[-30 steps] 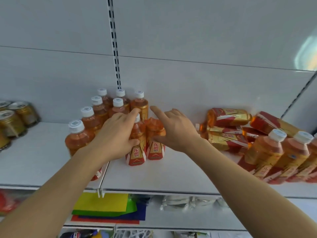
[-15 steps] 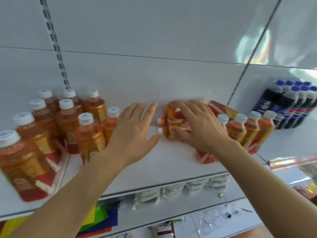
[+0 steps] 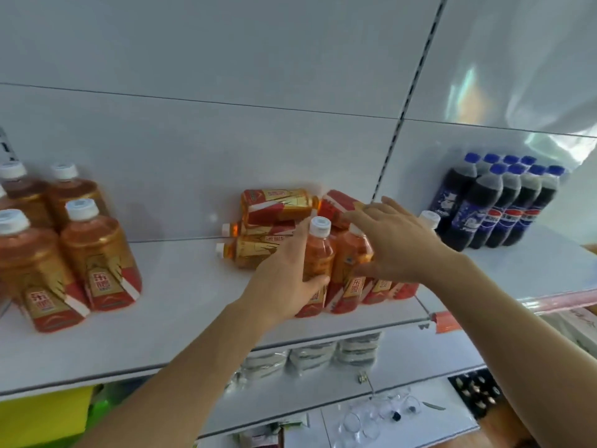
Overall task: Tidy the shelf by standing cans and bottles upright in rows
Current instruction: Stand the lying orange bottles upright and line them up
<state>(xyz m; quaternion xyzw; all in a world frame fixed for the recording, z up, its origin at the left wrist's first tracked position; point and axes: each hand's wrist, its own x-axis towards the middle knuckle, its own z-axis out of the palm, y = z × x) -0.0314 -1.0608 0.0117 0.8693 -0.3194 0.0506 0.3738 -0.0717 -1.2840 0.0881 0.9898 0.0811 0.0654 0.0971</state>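
On the white shelf (image 3: 181,305) a group of upright orange drink bottles (image 3: 97,257) with white caps stands at the left. At the middle, several of the same bottles lie on their sides in a pile (image 3: 274,208) against the back wall. In front of the pile stands a short row of upright orange bottles. My left hand (image 3: 284,279) grips the leftmost upright bottle (image 3: 318,250) of that row. My right hand (image 3: 397,244) wraps around the bottle beside it (image 3: 349,263), thumb on its front. The bottles further right in the row are mostly hidden behind my right hand.
Dark cola bottles (image 3: 504,202) with blue caps stand in rows at the right end of the shelf. A bare stretch of shelf lies between the left group and the pile. Below, a lower shelf (image 3: 403,357) holds clear packets (image 3: 310,354).
The view swung right, away from the left group. My left hand went from open beside the lying pile to gripping an upright bottle. My right hand moved from the pile to the upright row.
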